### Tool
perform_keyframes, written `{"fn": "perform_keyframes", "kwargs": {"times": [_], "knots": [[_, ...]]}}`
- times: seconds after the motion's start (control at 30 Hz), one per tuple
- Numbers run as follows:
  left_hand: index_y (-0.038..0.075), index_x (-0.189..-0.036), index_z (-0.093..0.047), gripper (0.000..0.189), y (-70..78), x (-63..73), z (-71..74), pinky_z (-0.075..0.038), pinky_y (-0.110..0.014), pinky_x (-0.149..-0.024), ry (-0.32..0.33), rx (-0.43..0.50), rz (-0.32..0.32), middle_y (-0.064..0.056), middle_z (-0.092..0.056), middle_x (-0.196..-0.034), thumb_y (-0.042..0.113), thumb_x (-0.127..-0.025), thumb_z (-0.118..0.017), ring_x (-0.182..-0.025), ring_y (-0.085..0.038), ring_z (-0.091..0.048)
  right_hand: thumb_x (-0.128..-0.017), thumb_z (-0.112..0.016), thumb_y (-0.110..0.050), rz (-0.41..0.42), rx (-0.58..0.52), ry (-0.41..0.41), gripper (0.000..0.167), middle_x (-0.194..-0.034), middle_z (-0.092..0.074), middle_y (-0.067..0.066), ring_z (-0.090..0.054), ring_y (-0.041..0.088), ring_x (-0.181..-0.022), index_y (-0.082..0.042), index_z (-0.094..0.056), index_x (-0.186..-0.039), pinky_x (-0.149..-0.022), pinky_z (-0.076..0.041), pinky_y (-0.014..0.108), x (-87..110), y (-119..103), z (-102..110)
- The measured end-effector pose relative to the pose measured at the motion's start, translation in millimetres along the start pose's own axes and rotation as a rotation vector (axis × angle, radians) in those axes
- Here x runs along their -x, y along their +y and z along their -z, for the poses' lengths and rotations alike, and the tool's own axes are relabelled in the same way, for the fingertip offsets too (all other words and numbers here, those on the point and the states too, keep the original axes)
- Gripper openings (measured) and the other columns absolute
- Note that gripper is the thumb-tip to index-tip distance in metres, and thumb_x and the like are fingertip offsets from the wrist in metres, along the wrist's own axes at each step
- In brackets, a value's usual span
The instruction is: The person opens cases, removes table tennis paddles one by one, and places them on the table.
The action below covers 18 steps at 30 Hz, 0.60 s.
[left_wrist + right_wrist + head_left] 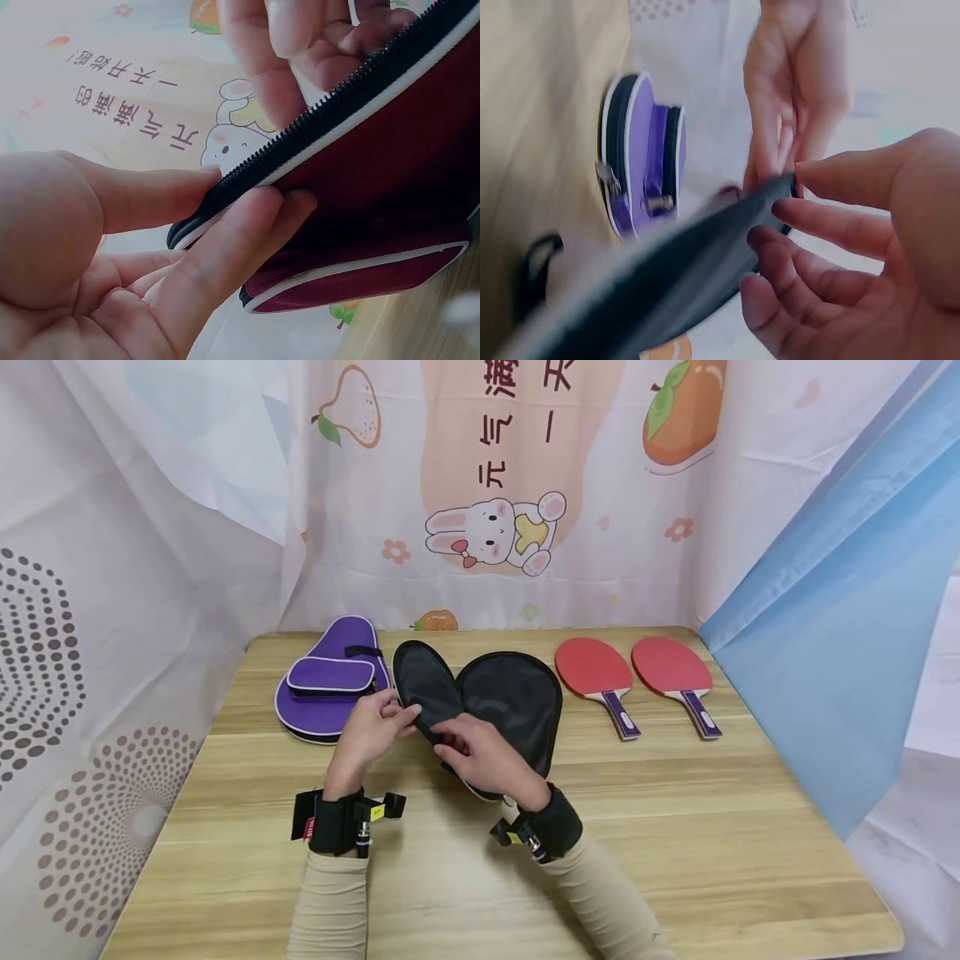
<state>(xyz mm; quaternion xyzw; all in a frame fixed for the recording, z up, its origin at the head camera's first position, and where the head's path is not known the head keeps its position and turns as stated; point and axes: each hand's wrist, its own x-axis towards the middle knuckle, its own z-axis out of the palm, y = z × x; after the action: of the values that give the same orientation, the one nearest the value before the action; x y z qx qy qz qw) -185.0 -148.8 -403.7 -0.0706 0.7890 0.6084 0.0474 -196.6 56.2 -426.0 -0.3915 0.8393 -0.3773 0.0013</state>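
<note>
An unzipped paddle case (517, 693) lies spread on the table, black lining up, with one flap (423, 681) raised. Its outer side is dark red with white piping and a small pocket (360, 277), seen in the left wrist view. My left hand (369, 727) pinches the zippered edge of the raised flap between thumb and fingers. Close beside it, my right hand (487, 756) pinches the same flap's edge between thumb and index finger, the other fingers loosely bent against the lining. The right wrist view is partly blurred.
A closed purple paddle case (318, 714) with a front pocket lies at the left. Two red table tennis paddles, a nearer one (592, 664) and a farther one (670, 667), lie at the right. Printed curtains (360, 527) hang behind the wooden table (675, 852).
</note>
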Motion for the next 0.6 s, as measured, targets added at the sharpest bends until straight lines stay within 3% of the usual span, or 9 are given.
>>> {"fn": "perform_keyframes", "kwargs": {"times": [0.13,0.33,0.47,0.6], "knots": [[0.002,-0.096,-0.058,0.013,0.7,0.0,-0.5,-0.060,-0.028,-0.081,0.001,-0.009,-0.007,0.001,-0.053,-0.072,0.013,-0.097,-0.065,-0.087,-0.016,-0.070,-0.093,-0.069,-0.012,-0.014,0.001,0.000,0.028,-0.090,-0.064,0.003,-0.059,0.012,-0.077,-0.003,-0.067,-0.119,-0.066,-0.051,0.021,0.3,-6.6,-5.3],[0.001,-0.097,-0.059,0.017,2.4,2.3,-2.7,-0.061,-0.029,-0.080,0.011,-0.027,-0.015,-0.005,-0.063,-0.074,0.017,-0.097,-0.066,-0.088,-0.022,-0.073,-0.090,-0.072,-0.007,-0.053,0.016,0.049,0.028,-0.087,-0.064,0.005,-0.061,0.012,-0.073,-0.003,-0.068,-0.117,-0.064,-0.052,0.020,1.4,-7.9,-7.3],[0.000,-0.115,-0.062,0.025,3.8,3.8,-5.5,-0.059,-0.037,-0.087,-0.007,-0.014,-0.030,-0.016,-0.074,-0.098,0.019,-0.098,-0.063,-0.099,-0.033,-0.071,-0.090,-0.070,-0.005,-0.083,0.007,0.067,0.026,-0.089,-0.066,0.005,-0.063,0.013,-0.074,-0.003,-0.068,-0.117,-0.065,-0.052,0.020,1.9,-7.8,-3.7],[0.000,-0.135,-0.056,0.041,5.4,4.2,-8.8,-0.055,-0.045,-0.095,-0.033,-0.001,-0.060,-0.020,-0.070,-0.116,0.021,-0.100,-0.060,-0.105,-0.036,-0.069,-0.091,-0.069,-0.004,-0.108,0.002,0.101,0.026,-0.089,-0.068,0.005,-0.064,0.014,-0.076,-0.002,-0.068,-0.116,-0.067,-0.053,0.022,1.1,-7.2,3.1]]}}
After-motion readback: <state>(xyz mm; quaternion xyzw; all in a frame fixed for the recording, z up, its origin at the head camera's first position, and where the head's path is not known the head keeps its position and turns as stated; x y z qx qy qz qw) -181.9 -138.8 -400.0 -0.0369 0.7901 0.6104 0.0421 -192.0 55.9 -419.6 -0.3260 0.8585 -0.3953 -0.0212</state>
